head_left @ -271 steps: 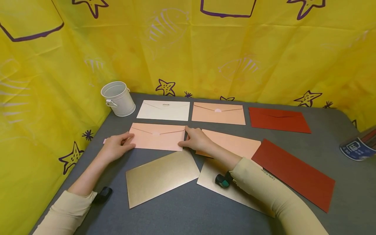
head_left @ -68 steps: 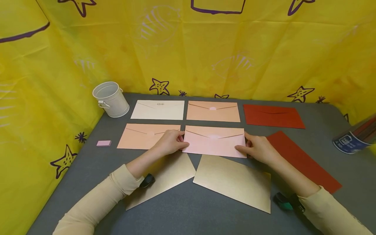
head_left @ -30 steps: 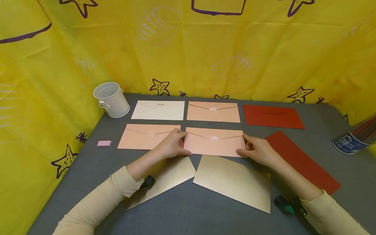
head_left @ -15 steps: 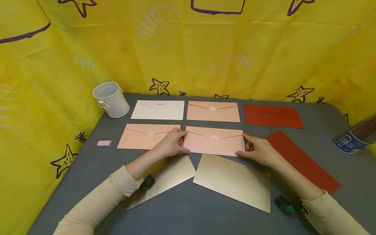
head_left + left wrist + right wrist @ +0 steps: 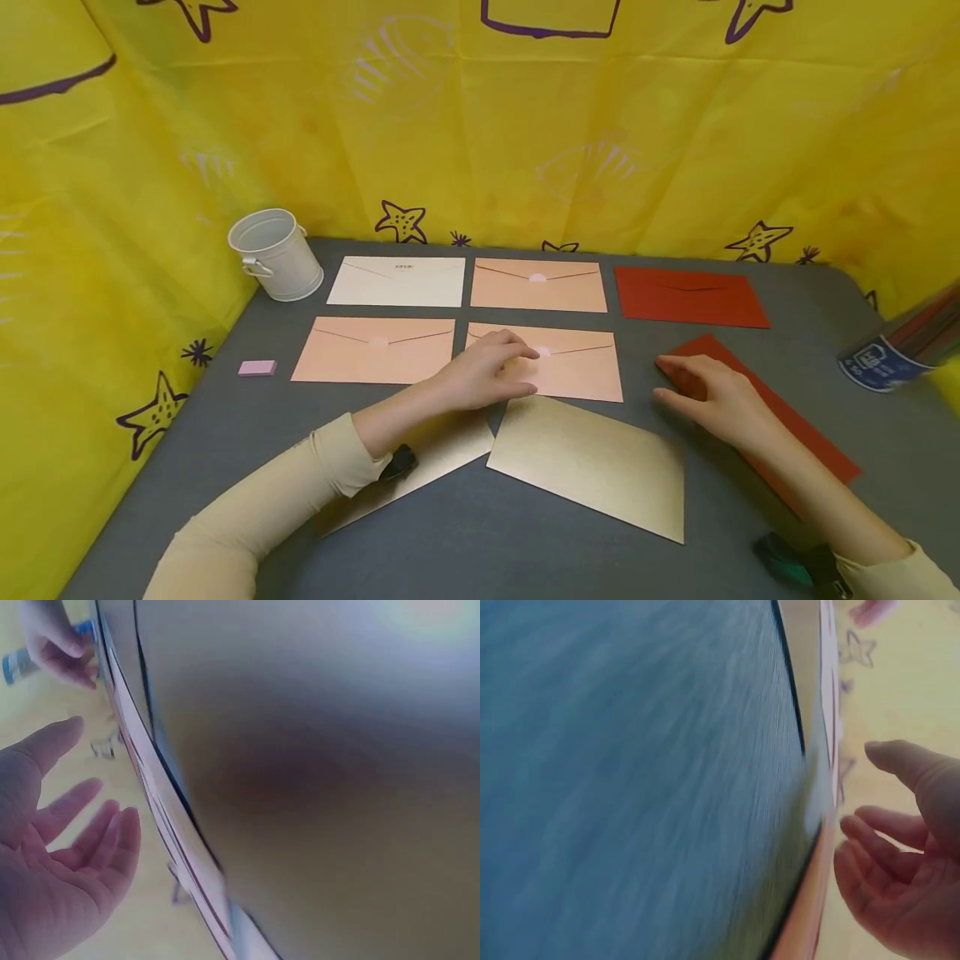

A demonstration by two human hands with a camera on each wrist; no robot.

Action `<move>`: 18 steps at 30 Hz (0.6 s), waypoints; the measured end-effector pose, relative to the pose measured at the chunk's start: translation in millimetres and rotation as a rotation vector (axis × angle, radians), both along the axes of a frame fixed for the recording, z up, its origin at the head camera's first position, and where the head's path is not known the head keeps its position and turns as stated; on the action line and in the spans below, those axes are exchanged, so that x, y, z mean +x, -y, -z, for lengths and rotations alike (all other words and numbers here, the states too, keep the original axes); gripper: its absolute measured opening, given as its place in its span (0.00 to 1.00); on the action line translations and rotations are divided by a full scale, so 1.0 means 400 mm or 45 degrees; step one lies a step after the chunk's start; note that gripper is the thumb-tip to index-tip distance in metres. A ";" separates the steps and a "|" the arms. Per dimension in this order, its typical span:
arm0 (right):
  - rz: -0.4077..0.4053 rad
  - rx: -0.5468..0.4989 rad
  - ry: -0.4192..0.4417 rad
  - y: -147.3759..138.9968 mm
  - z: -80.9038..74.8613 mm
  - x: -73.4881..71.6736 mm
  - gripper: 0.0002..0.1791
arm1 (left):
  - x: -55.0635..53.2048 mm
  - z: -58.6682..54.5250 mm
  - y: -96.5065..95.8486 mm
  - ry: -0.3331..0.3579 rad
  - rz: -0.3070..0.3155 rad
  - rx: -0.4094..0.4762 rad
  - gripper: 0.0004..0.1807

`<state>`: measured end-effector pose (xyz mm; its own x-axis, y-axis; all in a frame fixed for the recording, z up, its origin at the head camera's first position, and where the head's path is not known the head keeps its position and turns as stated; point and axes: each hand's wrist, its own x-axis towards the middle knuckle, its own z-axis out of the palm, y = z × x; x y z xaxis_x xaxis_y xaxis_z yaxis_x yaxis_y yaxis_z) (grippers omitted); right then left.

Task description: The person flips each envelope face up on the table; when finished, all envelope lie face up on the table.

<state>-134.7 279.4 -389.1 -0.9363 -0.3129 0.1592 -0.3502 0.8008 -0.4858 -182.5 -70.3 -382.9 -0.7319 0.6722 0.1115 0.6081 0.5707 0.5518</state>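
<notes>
In the head view my left hand (image 5: 483,372) hovers over the left part of a light pink envelope (image 5: 573,367), fingers relaxed and holding nothing. My right hand (image 5: 712,396), loosely spread, is above the upper left end of a slanted red envelope (image 5: 795,425) and covers part of it. Two gold envelopes lie in front: one (image 5: 588,462) in full sight, the other (image 5: 442,467) partly hidden under my left forearm. Another pink envelope (image 5: 371,354) lies to the left. The left wrist view shows my left hand (image 5: 75,847) with its fingers apart; the right wrist view shows my right hand (image 5: 907,855) likewise.
Along the back lie a white envelope (image 5: 397,287), a peach envelope (image 5: 536,292) and a red envelope (image 5: 686,300). A white bucket (image 5: 281,262) stands back left, a pink eraser-like block (image 5: 257,368) left. A blue-labelled container (image 5: 881,365) is at right. A yellow curtain (image 5: 480,125) hangs behind.
Both hands have let go of the light pink envelope, which stays in the second row beside the other pink one. The right hand has moved right to the slanted red envelope; the left shifted slightly right.
</notes>
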 end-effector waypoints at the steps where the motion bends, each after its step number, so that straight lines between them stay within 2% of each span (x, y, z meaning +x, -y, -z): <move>1: 0.011 0.007 -0.011 -0.015 0.000 0.009 0.31 | -0.002 -0.003 -0.018 0.001 0.044 -0.004 0.24; 6: 0.035 0.033 0.025 -0.096 0.009 0.050 0.38 | -0.016 -0.012 -0.120 -0.009 0.243 -0.093 0.24; 11: 0.096 0.116 0.257 -0.160 0.024 0.084 0.50 | -0.029 -0.013 -0.223 -0.019 0.430 -0.182 0.28; 14: 0.134 0.194 0.385 -0.182 0.032 0.098 0.55 | -0.037 -0.009 -0.273 -0.020 0.495 -0.223 0.30; 18: 0.146 0.267 0.477 -0.189 0.032 0.105 0.57 | -0.050 0.000 -0.320 -0.036 0.519 -0.260 0.32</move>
